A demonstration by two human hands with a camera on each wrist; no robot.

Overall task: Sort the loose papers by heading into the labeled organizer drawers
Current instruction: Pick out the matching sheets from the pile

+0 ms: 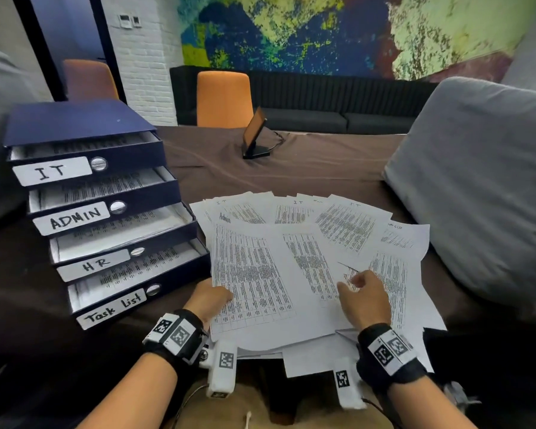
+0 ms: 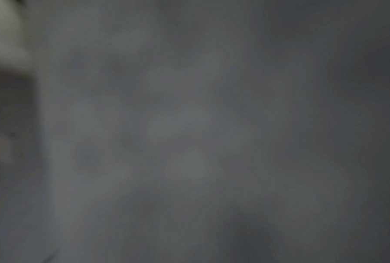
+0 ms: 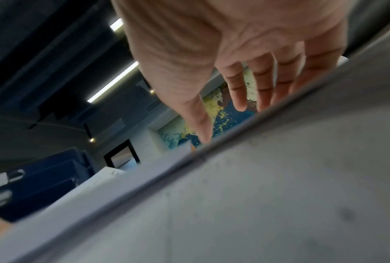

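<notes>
A dark blue organizer (image 1: 155, 193) stands at the left with its drawers pulled out, labelled IT (image 1: 51, 171), ADMIN (image 1: 75, 216), HR (image 1: 93, 264) and Task List (image 1: 115, 308); each holds printed sheets. Loose papers (image 1: 347, 230) lie fanned over the table's middle, several headed IT. My left hand (image 1: 211, 300) pinches the left edge of the big top sheet (image 1: 260, 274), thumb on top and fingers hidden beneath. A heading "Admin" (image 1: 225, 217) shows just above that sheet's top edge. My right hand (image 1: 362, 294) rests on the papers, its fingers (image 3: 239, 96) straight and touching them. The left wrist view is a grey blur.
A brown cloth (image 1: 291, 171) covers the table. A grey cushion (image 1: 483, 187) crowds the right side beside the papers. A small screen on a stand (image 1: 256, 134) sits at the far middle, with an orange chair (image 1: 223, 100) behind it. The blue organizer (image 3: 43, 186) is on the left.
</notes>
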